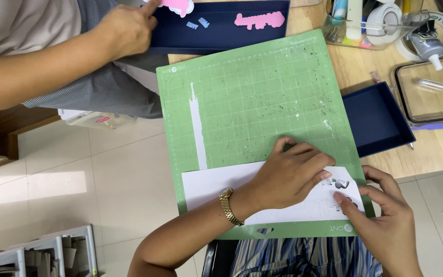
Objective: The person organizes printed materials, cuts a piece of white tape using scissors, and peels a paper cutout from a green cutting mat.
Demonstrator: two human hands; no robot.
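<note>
A green gridded cutting mat (252, 97) lies tilted across my lap and the table's edge. A white paper sheet (216, 187) with small cut shapes is stuck along its near end, and a thin white strip (197, 128) runs up its left side. My left hand (288, 174), with a gold watch on the wrist, rests with curled fingers on the sheet; whether it grips anything is hidden. My right hand (385, 215) pinches the mat's near right corner, its thumb on the sheet beside small dark cutouts (341, 183).
Another person's hand (126, 31) reaches into a navy tray (221, 36) holding pink paper cutouts (260, 20). A second navy tray (375, 118) lies right of the mat. A clear organiser with tape (380, 20), a glue tube (426, 48) and a glass dish (431, 90) stand on the wooden table.
</note>
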